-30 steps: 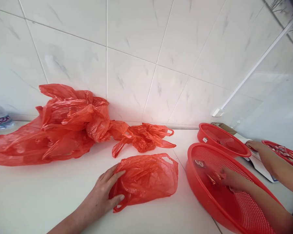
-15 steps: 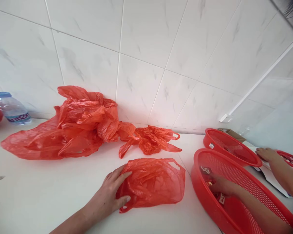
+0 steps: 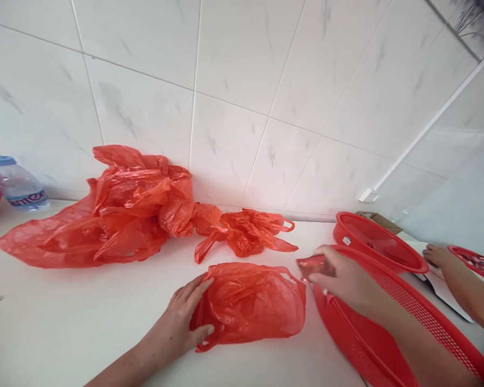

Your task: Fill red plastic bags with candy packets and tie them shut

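- White countertop runs under everything, backed by a wall of pale marbled tiles.
- Nearest, the person's left hand lies flat on the counter, fingers spread and pressing the left edge of a small red plastic bag; the thumb touches the bag's lower rim.
- Just right of that bag, the right hand pinches a small red packet between thumb and fingertips, held above the bag's right handle and the near rim of a large red perforated basket.
- Behind it sits a second red basket, touching or nearly touching the first.
- At the far right, another person's hand rests open on a white sheet beside a third red basket.
- Farther back, a crumpled red bag lies near the wall, and a big heap of red bags spreads to its left.
- A water bottle stands at the far left.
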A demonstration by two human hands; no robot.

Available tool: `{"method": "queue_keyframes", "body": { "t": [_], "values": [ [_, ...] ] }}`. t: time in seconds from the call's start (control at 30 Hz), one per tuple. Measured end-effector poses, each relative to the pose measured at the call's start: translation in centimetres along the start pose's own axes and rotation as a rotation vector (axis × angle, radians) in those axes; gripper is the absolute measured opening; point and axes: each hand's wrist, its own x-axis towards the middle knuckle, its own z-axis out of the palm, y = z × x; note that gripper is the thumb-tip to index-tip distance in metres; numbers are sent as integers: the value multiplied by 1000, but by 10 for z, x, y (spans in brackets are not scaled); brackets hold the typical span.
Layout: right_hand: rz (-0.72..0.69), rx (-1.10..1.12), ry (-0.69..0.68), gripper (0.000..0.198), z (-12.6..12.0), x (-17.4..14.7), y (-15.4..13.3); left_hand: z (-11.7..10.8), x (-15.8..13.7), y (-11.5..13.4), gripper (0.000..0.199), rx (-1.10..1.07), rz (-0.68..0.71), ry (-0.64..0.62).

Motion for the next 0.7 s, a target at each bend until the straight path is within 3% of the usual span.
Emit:
{"method": "queue_keyframes", "body": {
  "t": [0.17, 0.27, 0.33, 0.47, 0.57, 0.7],
  "values": [
    [-296, -185, -160, 9, 57, -9, -43, 1, 0, -1, 83, 3, 9, -4],
    [-360, -226, -174, 32, 60, -3, -46, 2, 0, -2, 84, 10, 16, -1],
    [-279, -204, -63, 38, 45, 8, -36, 4, 0, -4, 84, 17, 22, 7],
    [15, -297, 326, 25, -5, 34, 14, 6, 0, -5, 85, 30, 26, 13],
    [108, -347, 352, 27, -37, 43, 58, 7, -1, -6, 84, 44, 10, 12],
    [79, -344, 401, 25, -70, 37, 92, 9, -1, -8, 84, 57, -10, 10]
  ]
}}
